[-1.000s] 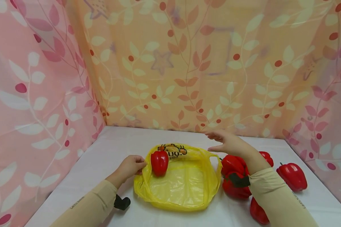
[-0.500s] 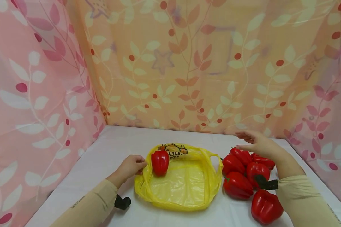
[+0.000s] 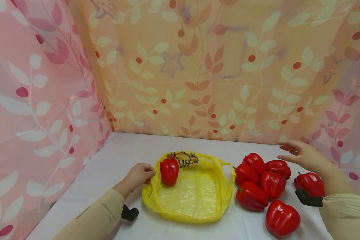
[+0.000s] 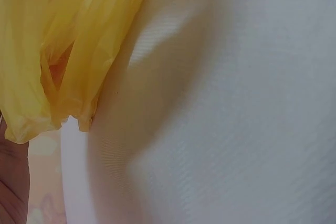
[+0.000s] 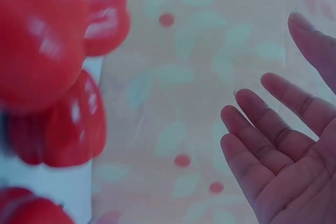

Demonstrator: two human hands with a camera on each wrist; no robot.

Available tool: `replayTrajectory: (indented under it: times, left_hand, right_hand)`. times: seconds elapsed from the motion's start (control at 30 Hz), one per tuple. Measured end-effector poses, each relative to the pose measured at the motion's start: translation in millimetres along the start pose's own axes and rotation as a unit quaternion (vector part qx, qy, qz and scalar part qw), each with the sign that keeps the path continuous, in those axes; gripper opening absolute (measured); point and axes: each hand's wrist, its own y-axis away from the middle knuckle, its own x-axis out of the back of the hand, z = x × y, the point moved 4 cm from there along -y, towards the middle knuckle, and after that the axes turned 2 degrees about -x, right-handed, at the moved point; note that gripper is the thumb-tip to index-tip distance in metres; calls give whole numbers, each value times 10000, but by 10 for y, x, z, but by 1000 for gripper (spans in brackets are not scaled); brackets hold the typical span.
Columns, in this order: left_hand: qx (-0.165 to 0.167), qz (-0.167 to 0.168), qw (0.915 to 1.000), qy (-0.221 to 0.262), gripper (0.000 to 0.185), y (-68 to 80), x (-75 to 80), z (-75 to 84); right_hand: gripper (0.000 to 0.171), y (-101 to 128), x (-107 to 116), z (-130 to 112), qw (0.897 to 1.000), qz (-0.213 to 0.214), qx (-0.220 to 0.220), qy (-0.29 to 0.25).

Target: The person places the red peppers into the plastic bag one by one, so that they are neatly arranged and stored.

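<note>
The right hand (image 3: 306, 155) has swung out from over the thin yellow plastic bag (image 3: 192, 193), across the heap of glossy red bell peppers (image 3: 265, 186), and now hovers at the far right, past them. Its fingers (image 5: 262, 129) are spread and straight, palm empty, as the right wrist view shows. So one pepper is delivered, and by my reading the hand is ranging over the pile for another. The left hand (image 3: 138, 176) has not budged: fingers curled, it pinches the bag's near-left rim, holding the mouth open on the white bench (image 3: 123, 156). Right beside those fingers, a single red bell pepper (image 3: 169, 171) rests at the bag's edge, upright, shiny, smooth-skinned. The bag lies flat and crinkled between the hands, printed logo at its far rim, a loop handle toward the pile.
</note>
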Motion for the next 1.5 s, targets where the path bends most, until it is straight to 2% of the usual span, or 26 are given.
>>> replayTrajectory:
  times: [0.2, 0.5, 0.67, 1.1, 1.3, 1.5]
  left_hand:
    - [-29, 3, 10000, 91, 9, 6, -16, -9]
    - [-86, 44, 9999, 88, 9, 16, -20, -12]
    - [-55, 47, 9999, 76, 9, 13, -16, -20]
    - [-47, 10, 10000, 59, 11, 25, 2, -18]
    - [-9, 9, 10000, 64, 10, 24, -5, -22]
    - [-117, 43, 9999, 41, 9, 21, -11, -19]
  right_hand:
    - [65, 108, 35, 306, 9999, 21, -81, 66]
    - [81, 269, 33, 751, 9950, -270, -959, 44]
    - [84, 352, 3, 936, 9916, -430, -1218, 54]
    - [83, 434, -112, 1238, 9890, -448, -1408, 84]
    - [89, 470, -237, 1350, 9856, -646, -1563, -35]
    - [96, 497, -319, 1399, 9826, -758, -1681, -225]
